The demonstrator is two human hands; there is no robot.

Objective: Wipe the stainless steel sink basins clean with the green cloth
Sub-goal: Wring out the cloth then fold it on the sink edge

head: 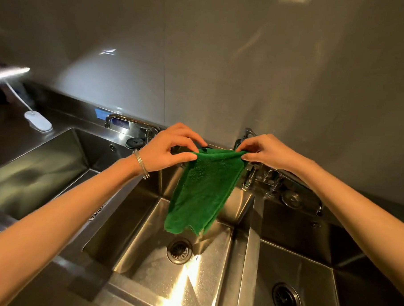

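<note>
head view: green cloth [204, 190] hangs pinched between left hand [171, 149], right hand [265, 153]

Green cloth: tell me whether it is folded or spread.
Folded: the cloth hangs doubled, layered edges at top and bottom, pinched by left hand and right hand.

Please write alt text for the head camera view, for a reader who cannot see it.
The left hand and right hand pinch the top corners of a green cloth, which hangs above the middle sink basin and its drain. Steel basins flank it, with taps along the back wall.
</note>
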